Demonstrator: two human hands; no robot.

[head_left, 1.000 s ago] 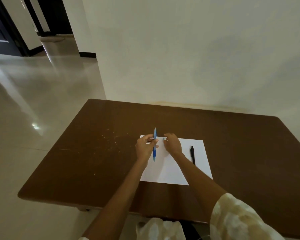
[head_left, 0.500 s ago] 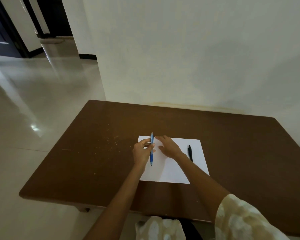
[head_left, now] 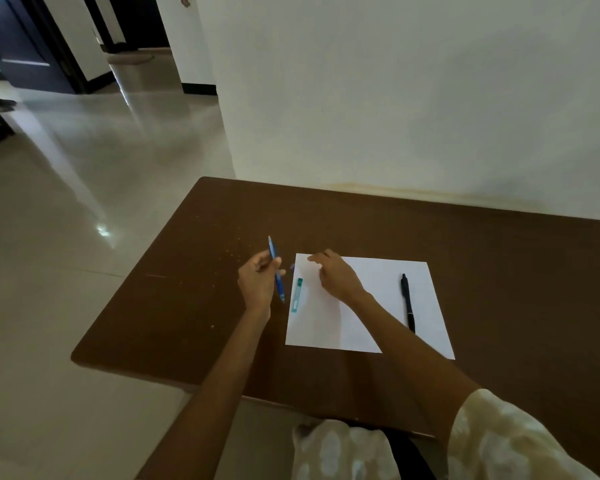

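The brown bench point(head_left: 499, 271) carries everything. On it a white sheet of paper point(head_left: 378, 306) lies flat, and the right forearm crosses its near edge.

The right hand point(head_left: 336, 275) hovers over the left part of this sheet. Its fingers are loosely bent and the thumb comes close to the forefinger, but I cannot tell if something thin is pinched between them. The left hand point(head_left: 257, 282) is beside the sheet, over the bare wood. Its fingers and thumb are curled round the blue pen point(head_left: 276, 271), which it holds near the middle, tilted, with the tip toward the person.

A black pen point(head_left: 407, 303) lies on the right part of the sheet, well apart from both hands and untouched. On the left edge of the sheet, just beside the blue pen's tip, lies a small teal tube point(head_left: 296, 295) (it looks like a case for refills, though its print is too small to read). Near the far left corner of the sheet there is a tiny bluish piece point(head_left: 292, 267), perhaps a cap.

I judge the work to be about in its middle: the blue pen is in hand and the tube is laid out ready. What is left, I think, is to put a refill into the pen, close it, and try it on the paper, which shows no mark that I can see.
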